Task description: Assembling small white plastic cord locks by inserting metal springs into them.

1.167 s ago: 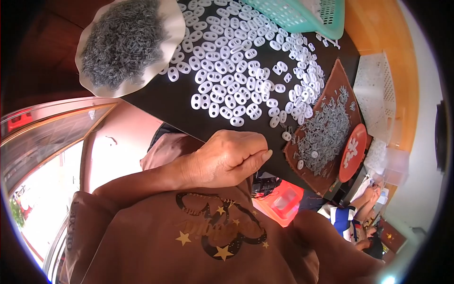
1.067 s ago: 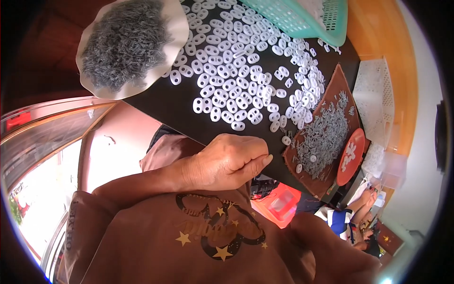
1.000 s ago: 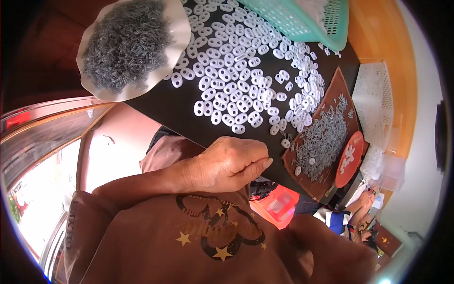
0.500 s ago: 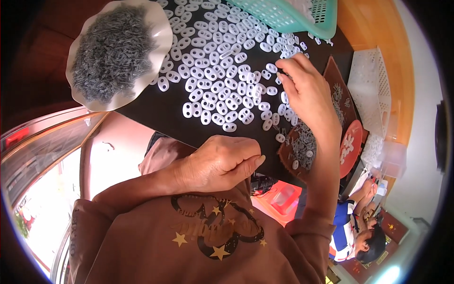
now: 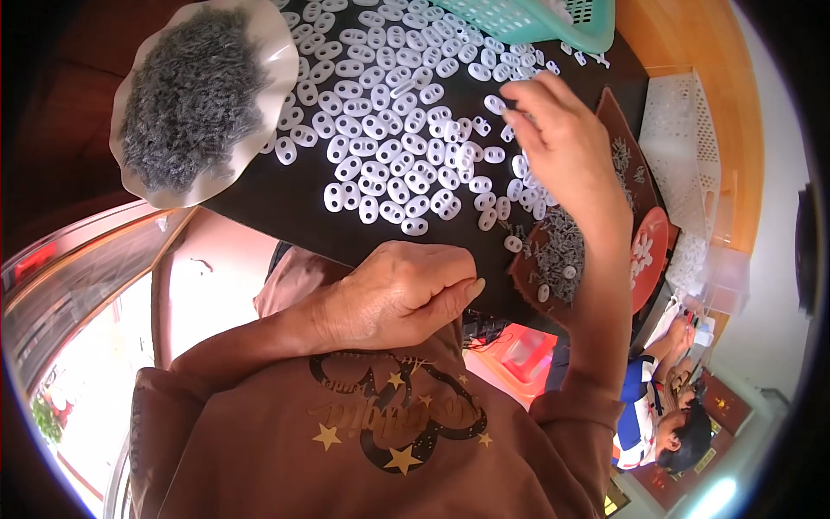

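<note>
Pieces (image 5: 393, 143): white, flat, two-holed ovals, spread over black table (image 5: 285, 203) | my right hand (image 5: 566, 143) above their right edge, fingers loosely spread, holding nothing I can see | my left hand (image 5: 393, 294) curled shut at table's near edge, contents hidden | grey metal bits heaped in scalloped dish (image 5: 281, 48), far left | teal basket (image 5: 519, 19) behind.

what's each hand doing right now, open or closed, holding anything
Left hand: curled closed at the table edge; contents cannot be told.
Right hand: fingers open, reaching over the white oval pieces; nothing visibly held.
</note>
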Demonstrator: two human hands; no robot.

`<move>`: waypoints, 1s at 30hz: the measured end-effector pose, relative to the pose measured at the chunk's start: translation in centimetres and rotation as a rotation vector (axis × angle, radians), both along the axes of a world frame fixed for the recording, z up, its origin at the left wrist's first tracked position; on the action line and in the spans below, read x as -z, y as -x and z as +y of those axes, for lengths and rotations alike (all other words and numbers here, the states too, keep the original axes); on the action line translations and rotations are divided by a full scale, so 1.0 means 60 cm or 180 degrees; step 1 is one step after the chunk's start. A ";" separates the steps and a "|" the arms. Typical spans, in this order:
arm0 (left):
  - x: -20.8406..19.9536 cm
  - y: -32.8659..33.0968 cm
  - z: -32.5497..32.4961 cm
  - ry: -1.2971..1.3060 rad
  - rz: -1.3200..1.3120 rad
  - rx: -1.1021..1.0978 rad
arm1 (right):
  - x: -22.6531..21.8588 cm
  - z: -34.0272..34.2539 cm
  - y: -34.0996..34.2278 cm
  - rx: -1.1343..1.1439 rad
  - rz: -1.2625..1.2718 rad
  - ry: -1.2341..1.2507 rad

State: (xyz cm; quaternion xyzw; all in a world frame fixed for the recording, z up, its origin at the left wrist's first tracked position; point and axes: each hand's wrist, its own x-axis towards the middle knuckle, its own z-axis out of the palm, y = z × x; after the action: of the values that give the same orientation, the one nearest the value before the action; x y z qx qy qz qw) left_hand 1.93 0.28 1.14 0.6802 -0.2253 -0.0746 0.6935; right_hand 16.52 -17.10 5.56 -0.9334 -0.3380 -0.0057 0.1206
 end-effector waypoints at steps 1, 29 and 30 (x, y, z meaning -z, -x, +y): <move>0.000 -0.001 0.000 0.0017 0.0010 0.0002 | -0.003 -0.009 -0.004 0.0125 -0.0024 -0.0095; 0.001 0.001 -0.003 -0.0128 0.0002 -0.0009 | 0.007 0.023 0.030 -0.0141 0.0056 0.0036; 0.002 0.002 -0.003 -0.0117 0.0016 -0.0005 | 0.007 0.026 0.029 -0.0117 0.0011 0.0173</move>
State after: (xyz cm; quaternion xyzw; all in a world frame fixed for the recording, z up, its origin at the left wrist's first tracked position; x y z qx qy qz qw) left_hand 1.84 0.12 1.05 0.6928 -0.2216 -0.0799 0.6816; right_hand 14.78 -15.55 5.12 -0.9299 -0.3549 0.0073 0.0959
